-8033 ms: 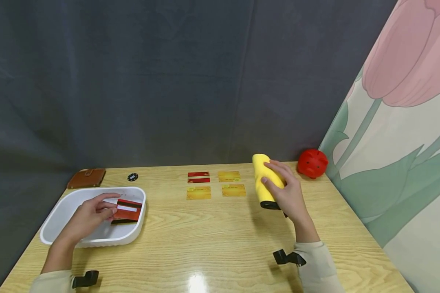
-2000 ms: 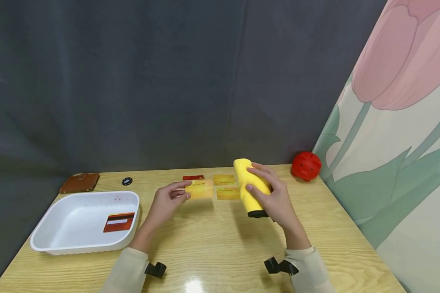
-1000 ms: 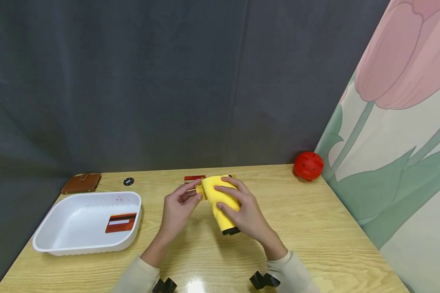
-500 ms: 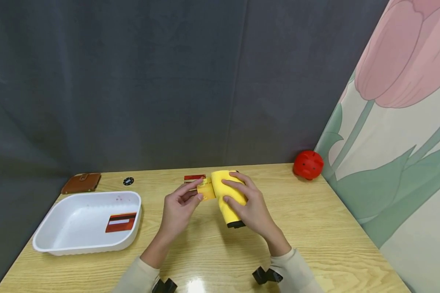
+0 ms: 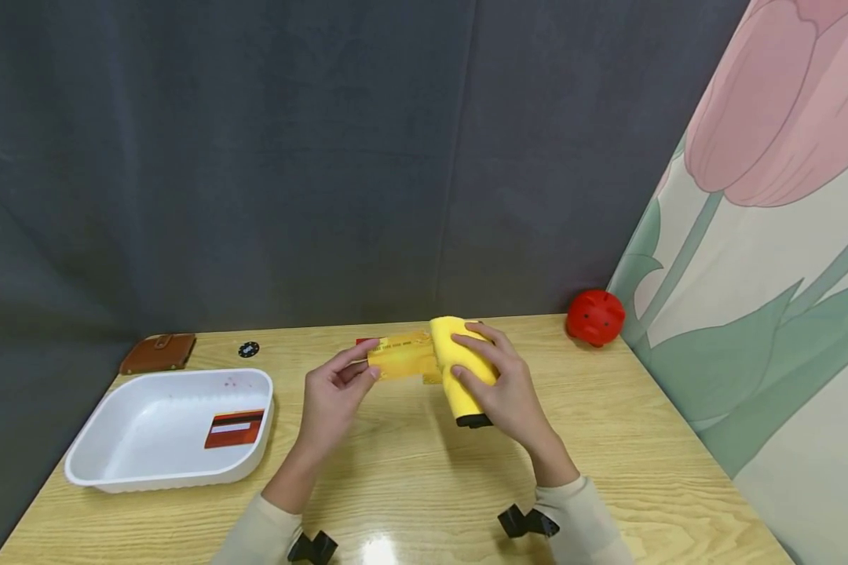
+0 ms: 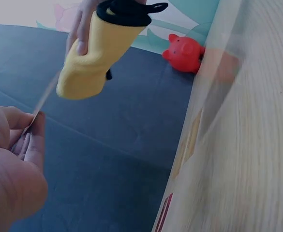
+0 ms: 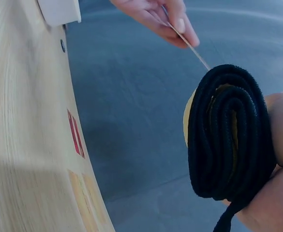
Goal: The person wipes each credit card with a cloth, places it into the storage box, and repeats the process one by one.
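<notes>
My left hand (image 5: pixel 328 396) pinches a gold bank card (image 5: pixel 401 357) by its left end, above the table. In my right hand (image 5: pixel 505 388) is a rolled yellow towel (image 5: pixel 459 373) with black trim, its left side against or very near the card's right end. From the right wrist view, the towel's dark rolled end (image 7: pixel 230 140) faces the camera, and the card appears as a thin edge (image 7: pixel 194 53). A red card (image 7: pixel 76 133) and gold cards (image 7: pixel 87 203) lie flat on the table beneath, mostly hidden in the head view.
A white plastic tray (image 5: pixel 162 475) with one or more red cards (image 5: pixel 234 428) inside stands at left. Behind it lie a brown leather wallet (image 5: pixel 158 354) and a black poker chip (image 5: pixel 249 349). A red piggy bank (image 5: pixel 595 317) sits at the far right, near the wall.
My left hand left a red card in the tray and picked up a gold card. The towel met this card and covered most of it, then slid rightward, uncovering it.
</notes>
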`<state>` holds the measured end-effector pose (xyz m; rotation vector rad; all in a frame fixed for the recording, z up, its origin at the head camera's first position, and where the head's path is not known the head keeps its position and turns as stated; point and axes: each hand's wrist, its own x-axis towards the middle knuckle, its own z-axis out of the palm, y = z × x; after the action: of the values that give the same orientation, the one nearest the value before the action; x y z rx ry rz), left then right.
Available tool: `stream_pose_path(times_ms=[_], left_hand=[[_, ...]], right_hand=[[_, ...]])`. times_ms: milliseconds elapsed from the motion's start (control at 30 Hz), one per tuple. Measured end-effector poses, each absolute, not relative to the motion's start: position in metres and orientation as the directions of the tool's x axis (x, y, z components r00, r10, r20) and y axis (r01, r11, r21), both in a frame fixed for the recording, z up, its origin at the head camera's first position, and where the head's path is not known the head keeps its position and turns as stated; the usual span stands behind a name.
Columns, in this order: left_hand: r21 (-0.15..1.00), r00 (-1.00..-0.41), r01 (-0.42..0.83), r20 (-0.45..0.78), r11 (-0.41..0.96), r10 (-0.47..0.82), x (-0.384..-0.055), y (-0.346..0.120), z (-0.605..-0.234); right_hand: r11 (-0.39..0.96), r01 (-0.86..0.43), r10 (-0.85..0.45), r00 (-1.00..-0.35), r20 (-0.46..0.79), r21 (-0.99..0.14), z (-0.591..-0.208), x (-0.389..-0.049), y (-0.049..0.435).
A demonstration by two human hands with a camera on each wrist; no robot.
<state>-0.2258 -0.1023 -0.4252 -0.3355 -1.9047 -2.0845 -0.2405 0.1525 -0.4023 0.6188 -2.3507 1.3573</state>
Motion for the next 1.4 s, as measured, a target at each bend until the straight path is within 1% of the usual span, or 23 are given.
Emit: stream_pose_path(times_ms=[133,367,533,633,700,767,867,967,1067,1200,1400], left_hand=[[0.939,-0.942,0.332,0.326,-0.088,-0.076,-0.228,-0.106,-0.425],[0.952,-0.958,0.286,0.283,-0.106,-0.043,-0.228,-0.111,-0.421],[0.945,-0.952,0.295,0.303,-0.144,0.035,-0.227,-0.113,-0.420],[0.935,-0.935,0.322,0.338,-0.148,0.108,-0.227,-0.114,-0.420],[0.936,-0.929,0.327,0.344,-0.132,0.134,-0.227,-0.114,-0.420],[0.942,-0.938,0.317,0.328,-0.107,0.112,-0.227,-0.114,-0.420],[0.959,-0.961,0.275,0.277,-0.076,0.022,-0.228,-0.113,-0.419],[0.970,-0.971,0.237,0.235,-0.055,-0.048,-0.228,-0.114,-0.418],[0.974,-0.973,0.223,0.220,-0.046,-0.065,-0.228,-0.117,-0.416],[0.973,-0.970,0.229,0.226,-0.024,-0.089,-0.228,-0.118,-0.415],[0.965,-0.945,0.249,0.260,0.082,-0.199,-0.230,-0.119,-0.416]], right_hand=[[0.452,-0.514,-0.170,-0.852,0.496,-0.729,-0.400,-0.242,0.159],[0.457,-0.505,-0.143,-0.854,0.500,-0.732,-0.397,-0.244,0.168],[0.457,-0.498,-0.132,-0.857,0.497,-0.737,-0.396,-0.244,0.172],[0.451,-0.500,-0.128,-0.856,0.501,-0.739,-0.396,-0.245,0.174],[0.446,-0.502,-0.124,-0.855,0.504,-0.741,-0.396,-0.245,0.175],[0.438,-0.502,-0.122,-0.855,0.504,-0.746,-0.396,-0.246,0.175],[0.433,-0.497,-0.119,-0.858,0.499,-0.752,-0.396,-0.245,0.176],[0.431,-0.491,-0.118,-0.862,0.492,-0.757,-0.395,-0.245,0.177],[0.433,-0.487,-0.118,-0.865,0.488,-0.759,-0.394,-0.245,0.177],[0.436,-0.485,-0.120,-0.866,0.485,-0.758,-0.394,-0.245,0.177],[0.437,-0.478,-0.125,-0.871,0.475,-0.762,-0.395,-0.246,0.177]])
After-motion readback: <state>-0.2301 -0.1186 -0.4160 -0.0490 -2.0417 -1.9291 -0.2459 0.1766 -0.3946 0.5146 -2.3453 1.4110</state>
